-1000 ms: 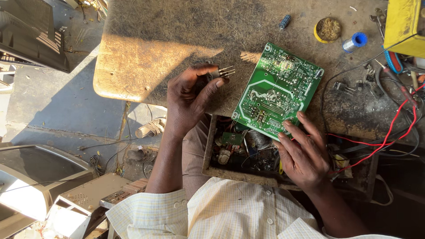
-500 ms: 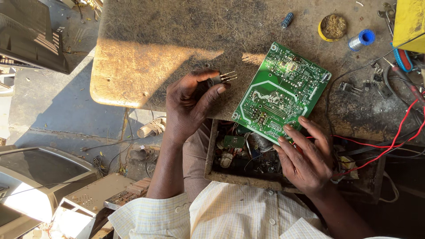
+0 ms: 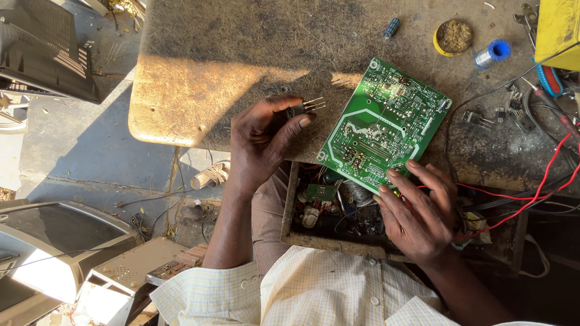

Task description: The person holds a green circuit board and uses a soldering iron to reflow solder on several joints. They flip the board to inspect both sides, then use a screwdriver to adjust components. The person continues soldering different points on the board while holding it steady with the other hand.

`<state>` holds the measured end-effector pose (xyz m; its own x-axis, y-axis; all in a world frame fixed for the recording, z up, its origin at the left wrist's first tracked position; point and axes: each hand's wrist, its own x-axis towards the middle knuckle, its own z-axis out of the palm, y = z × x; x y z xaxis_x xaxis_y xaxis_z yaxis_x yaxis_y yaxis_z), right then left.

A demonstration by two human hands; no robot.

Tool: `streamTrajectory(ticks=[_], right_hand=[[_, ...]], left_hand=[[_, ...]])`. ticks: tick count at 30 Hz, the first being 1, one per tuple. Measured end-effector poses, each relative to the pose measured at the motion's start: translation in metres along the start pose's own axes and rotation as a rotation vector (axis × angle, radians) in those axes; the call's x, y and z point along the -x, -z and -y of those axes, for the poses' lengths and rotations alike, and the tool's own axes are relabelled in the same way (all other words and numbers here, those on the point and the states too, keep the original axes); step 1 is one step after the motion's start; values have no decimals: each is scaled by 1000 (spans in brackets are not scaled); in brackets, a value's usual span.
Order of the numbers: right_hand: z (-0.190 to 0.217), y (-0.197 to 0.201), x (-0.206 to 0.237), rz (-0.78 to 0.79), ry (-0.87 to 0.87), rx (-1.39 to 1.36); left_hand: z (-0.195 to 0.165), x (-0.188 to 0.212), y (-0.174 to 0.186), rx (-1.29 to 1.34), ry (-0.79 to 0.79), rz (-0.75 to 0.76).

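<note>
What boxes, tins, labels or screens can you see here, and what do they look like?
Yellow box: top right corner of the table, rectangular, plain yellow.
Tin: top right, round, yellow rim, brownish stuff inside.
Spool: beside the tin, small, blue ends, silvery wire.
Old set: on the floor, lower left, grey casing, dark blank screen.
No labels clear enough to tell.

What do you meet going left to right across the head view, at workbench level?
Left hand pinching a three-legged component → green circuit board → right hand → red wires.
</note>
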<state>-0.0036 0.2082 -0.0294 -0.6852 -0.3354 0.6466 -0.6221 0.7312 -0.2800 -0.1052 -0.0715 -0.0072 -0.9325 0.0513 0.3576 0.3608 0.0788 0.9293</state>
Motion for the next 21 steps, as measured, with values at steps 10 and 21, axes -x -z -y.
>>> streamTrajectory(ticks=[10, 21], right_hand=[[11, -4, -7, 1, 59, 27], [19, -8, -18, 42, 70, 32]], left_hand=[[-19, 6, -9, -18, -2, 0], [-27, 4, -22, -170, -72, 34]])
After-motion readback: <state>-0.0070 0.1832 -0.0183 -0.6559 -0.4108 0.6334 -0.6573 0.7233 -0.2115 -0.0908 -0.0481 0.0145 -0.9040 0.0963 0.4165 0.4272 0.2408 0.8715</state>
